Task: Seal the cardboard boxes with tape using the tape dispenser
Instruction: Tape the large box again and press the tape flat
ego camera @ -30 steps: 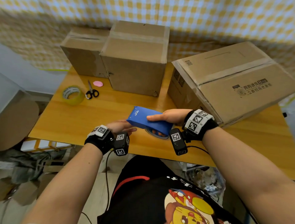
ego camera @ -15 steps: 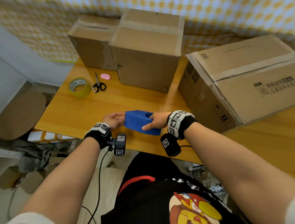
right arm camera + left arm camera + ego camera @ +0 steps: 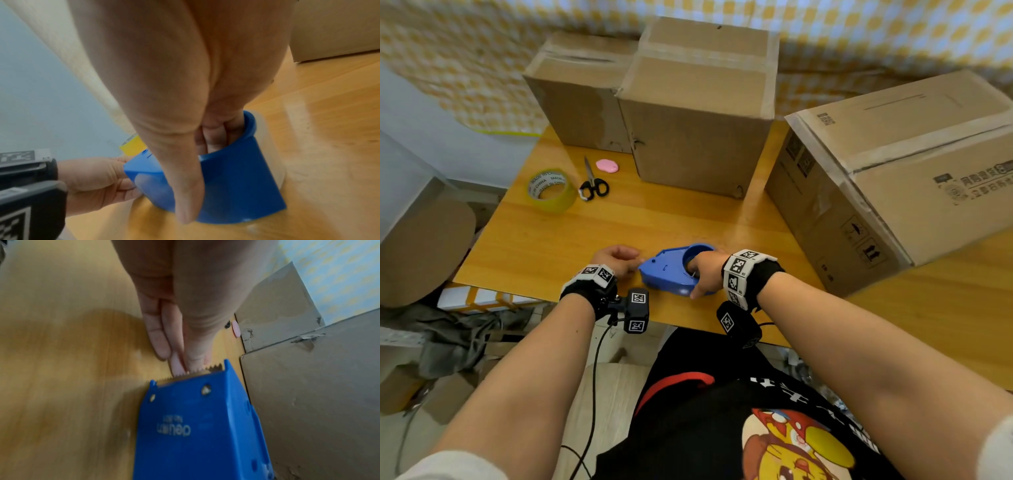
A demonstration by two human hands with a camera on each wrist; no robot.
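scissors, pink blob, wooden table

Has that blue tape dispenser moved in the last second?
Yes. The blue tape dispenser has been lowered and turned onto its side on the table, nearer the front edge, with the right hand gripping it.

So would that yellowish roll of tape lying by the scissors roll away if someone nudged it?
Probably not: the yellowish tape roll lies flat on the wooden table, so it would likely slide. Stood on edge it could roll. It looks light and stiff.
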